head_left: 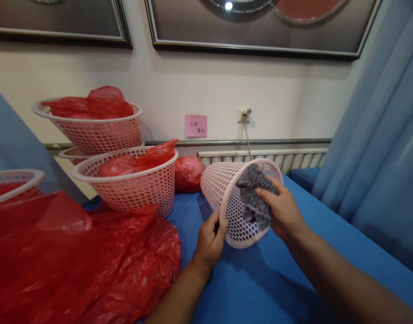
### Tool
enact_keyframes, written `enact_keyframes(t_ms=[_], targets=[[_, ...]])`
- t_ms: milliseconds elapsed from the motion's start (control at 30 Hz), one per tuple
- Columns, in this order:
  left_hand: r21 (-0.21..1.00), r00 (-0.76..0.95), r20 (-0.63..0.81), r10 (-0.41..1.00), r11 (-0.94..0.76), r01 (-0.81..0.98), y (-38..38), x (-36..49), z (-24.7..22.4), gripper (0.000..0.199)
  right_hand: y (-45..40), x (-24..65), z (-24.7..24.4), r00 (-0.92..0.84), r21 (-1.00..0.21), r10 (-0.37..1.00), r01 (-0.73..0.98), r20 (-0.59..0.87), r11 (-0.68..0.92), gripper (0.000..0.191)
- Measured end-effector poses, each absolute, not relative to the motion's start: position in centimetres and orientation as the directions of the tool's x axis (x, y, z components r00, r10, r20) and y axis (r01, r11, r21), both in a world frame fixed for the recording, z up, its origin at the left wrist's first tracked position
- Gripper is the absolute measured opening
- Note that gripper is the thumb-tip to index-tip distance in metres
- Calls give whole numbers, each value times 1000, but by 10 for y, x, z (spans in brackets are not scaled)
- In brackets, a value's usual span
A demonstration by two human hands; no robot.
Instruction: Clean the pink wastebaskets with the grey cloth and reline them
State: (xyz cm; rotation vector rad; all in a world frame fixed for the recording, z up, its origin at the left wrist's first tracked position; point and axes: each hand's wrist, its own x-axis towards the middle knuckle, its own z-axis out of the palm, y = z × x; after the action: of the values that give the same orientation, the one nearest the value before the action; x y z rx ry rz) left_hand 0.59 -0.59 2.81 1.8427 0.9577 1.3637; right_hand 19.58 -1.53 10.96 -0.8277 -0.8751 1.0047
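A pale pink perforated plastic basket (pixel 215 180) lies tipped on its side on the blue-covered table (pixel 233 288), its mouth turned towards me. My left hand (pixel 209 243) pinches the near left of its rim between thumb and fingers. In my right hand (pixel 287 209) is a bunched grey cloth (pixel 255 193), held at the basket's mouth. Whether the cloth touches the inner wall, I cannot tell. The fingers of the right hand are partly hidden by the cloth.
Red plastic bags (pixel 125 265) spread over the left side of the table. Behind them stand pink baskets (pixel 142 189) with red bags inside, some stacked. A radiator (pixel 301 159), wall socket (pixel 243 115) and pink note (pixel 195 126) are at the wall; a blue curtain (pixel 375 148) hangs right.
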Motion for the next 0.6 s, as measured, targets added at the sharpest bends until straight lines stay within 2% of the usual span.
enact_keyframes(t_ms=[67,133,200,267,367,467,600], targets=[[831,192,496,847,-527,178,-6,5,29,32,12,225,111,471,-876,802,-114,368,469,49],[830,195,496,846,-528,180,-7,6,27,33,35,259,96,575,-845,643,180,506,503,43],[830,200,494,846,-527,182,-7,8,25,34,47,288,69,608,-826,560,430,563,364,40],[831,201,492,847,-526,184,-8,10,24,33,45,306,36,550,-785,616,588,564,194,39],[830,196,491,849,-525,190,-9,12,22,33,24,304,-10,431,-757,750,638,501,139,34],[829,183,501,846,-529,182,-10,12,23,32,-1,276,-38,296,-768,856,619,423,166,34],[829,158,510,845,-533,171,-13,11,26,32,-32,231,-35,78,-933,978,323,194,159,33]])
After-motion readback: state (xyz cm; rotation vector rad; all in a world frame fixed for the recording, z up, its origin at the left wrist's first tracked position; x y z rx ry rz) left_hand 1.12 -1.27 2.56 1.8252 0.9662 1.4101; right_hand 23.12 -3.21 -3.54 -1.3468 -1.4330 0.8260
